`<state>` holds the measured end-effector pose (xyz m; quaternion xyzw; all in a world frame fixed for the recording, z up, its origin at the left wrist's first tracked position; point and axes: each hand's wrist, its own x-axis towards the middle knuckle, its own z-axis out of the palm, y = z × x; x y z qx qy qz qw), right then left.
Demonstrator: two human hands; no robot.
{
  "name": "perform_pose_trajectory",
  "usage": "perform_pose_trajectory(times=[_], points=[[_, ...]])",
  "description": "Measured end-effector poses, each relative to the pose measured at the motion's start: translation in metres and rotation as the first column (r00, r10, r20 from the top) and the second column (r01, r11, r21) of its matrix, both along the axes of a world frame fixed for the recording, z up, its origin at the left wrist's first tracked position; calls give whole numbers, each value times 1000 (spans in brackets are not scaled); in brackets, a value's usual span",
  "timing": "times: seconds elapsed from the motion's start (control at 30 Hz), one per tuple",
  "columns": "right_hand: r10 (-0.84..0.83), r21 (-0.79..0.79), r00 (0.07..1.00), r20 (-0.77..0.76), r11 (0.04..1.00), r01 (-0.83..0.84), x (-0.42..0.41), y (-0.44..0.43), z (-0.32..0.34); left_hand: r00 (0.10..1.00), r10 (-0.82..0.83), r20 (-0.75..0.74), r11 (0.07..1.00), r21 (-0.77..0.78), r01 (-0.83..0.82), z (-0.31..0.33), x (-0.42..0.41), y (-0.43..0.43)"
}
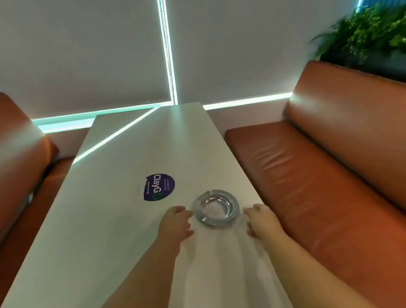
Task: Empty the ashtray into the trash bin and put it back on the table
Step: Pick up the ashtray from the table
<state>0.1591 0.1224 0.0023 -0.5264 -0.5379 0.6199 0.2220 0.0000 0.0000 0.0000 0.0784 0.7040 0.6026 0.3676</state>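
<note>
A round metal ashtray (216,208) with pale ash in its bowl rests on the white table (117,218), near the right edge. My left hand (175,223) lies just left of the ashtray, fingers curled and apart, fingertips close to its rim. On the other side my right hand (260,220) hovers a little apart from the rim, also holding nothing. No trash bin is in view.
A dark purple round sticker (158,186) is on the table behind the ashtray. Brown leather benches (330,175) flank the table on both sides. Grey blinds close off the far end. Green plants (382,26) stand behind the right bench.
</note>
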Motion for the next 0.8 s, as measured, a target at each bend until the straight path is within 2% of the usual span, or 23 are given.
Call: perform_pose_trajectory(times=[0.07,0.17,0.27,0.3,0.33,0.43,0.5,0.67,0.8], points=[[5,172,988,154,985,-32,-13,7,-9,999,11,-43,1000,10,-10,-10,-4,13],[31,356,962,270,925,-130,-30,9,-14,999,-15,-44,999,51,17,-24,-4,38],[55,400,917,396,888,-226,-42,13,-12,991,-34,-128,999,-18,32,-27,0,57],[51,385,921,387,898,-212,-44,15,-13,990,-20,-137,1000,-22,17,-29,0,61],[47,362,934,355,914,-183,-45,17,-14,992,-2,-126,1000,-18,0,-29,1,62],[23,241,993,116,969,-51,-39,15,-14,997,42,-64,999,20,-41,-29,3,55],[19,144,1000,2,989,-19,-30,8,-10,998,55,-13,997,59,-54,-24,7,46],[19,-12,990,-139,1000,-21,3,-18,16,999,31,21,993,115,-34,13,30,14],[16,-38,974,-227,999,-25,41,-53,58,1000,2,27,984,178,-6,63,61,-26]])
